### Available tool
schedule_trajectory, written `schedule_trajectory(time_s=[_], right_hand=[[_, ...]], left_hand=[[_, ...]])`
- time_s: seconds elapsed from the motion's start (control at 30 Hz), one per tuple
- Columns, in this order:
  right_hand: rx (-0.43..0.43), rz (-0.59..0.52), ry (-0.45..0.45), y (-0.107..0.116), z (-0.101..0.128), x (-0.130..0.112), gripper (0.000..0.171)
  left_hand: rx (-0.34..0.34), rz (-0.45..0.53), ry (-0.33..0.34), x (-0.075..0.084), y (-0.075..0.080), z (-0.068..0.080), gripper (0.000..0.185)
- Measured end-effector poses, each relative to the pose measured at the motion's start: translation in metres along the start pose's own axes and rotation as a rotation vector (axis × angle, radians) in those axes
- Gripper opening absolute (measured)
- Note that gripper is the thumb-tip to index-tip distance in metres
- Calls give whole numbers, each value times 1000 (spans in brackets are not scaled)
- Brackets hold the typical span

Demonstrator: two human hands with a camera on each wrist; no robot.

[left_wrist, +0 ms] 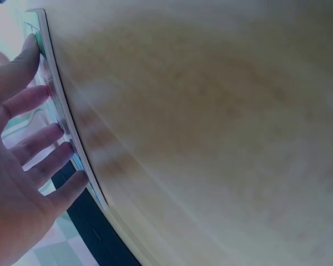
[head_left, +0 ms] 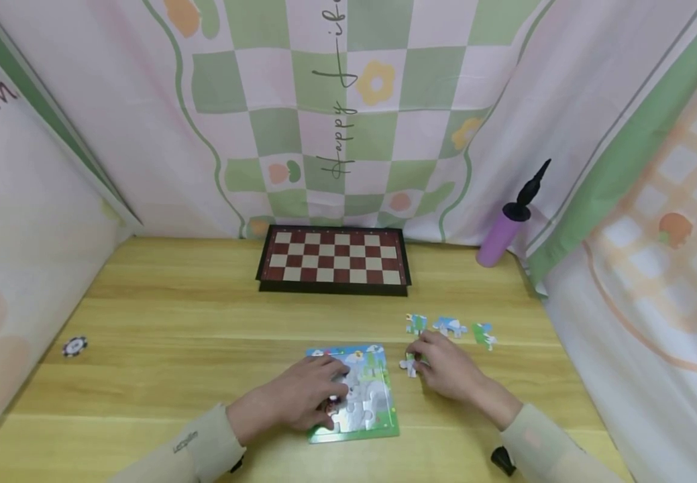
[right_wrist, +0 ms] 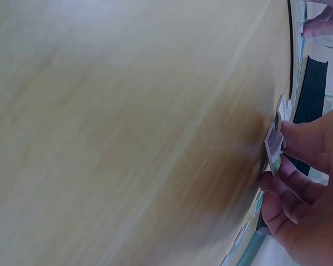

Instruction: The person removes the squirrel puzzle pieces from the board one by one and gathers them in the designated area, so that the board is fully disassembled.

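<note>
puzzle board: on the worktop, near edge
chessboard: behind puzzle board
loose pieces: right of puzzle board
pump: right of chessboard
chip: far left of puzzle board

Loads of open table on the left, bit crowded on the right

Only a poker chip sits out left; chessboard blocks the back middle, pump the back right corner, and loose puzzle pieces lie beside the puzzle tray.

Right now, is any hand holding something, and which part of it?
The right hand pinches a loose puzzle piece by its edge. The left hand just rests flat on the puzzle board, gripping nothing.
</note>
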State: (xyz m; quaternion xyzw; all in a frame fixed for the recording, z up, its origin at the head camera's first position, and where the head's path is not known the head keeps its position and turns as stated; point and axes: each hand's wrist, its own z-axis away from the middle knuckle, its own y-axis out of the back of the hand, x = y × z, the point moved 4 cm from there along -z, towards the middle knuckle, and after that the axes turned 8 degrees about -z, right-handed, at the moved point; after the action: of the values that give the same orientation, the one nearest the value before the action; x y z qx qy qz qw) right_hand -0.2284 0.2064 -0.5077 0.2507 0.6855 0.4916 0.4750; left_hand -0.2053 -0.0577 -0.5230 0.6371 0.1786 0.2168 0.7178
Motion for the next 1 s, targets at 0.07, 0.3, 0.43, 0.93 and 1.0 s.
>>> schedule_trajectory(time_s=[0.07, 0.3, 0.43, 0.93, 1.0], right_hand=[[3, 9, -2, 0, 0, -1, 22], [12, 29, 10, -1, 0, -1, 20], [18, 38, 5, -2, 0, -1, 19], [92, 64, 73, 1, -10, -17, 27], [102, 57, 99, -1, -11, -24, 26]], left_hand=[[-2, 1, -1, 0, 0, 0, 38], [-16, -1, 5, 0, 1, 1, 39], [-13, -20, 7, 0, 1, 1, 41], [-11, 1, 0, -2, 0, 1, 39], [-9, 1, 1, -2, 0, 1, 38]])
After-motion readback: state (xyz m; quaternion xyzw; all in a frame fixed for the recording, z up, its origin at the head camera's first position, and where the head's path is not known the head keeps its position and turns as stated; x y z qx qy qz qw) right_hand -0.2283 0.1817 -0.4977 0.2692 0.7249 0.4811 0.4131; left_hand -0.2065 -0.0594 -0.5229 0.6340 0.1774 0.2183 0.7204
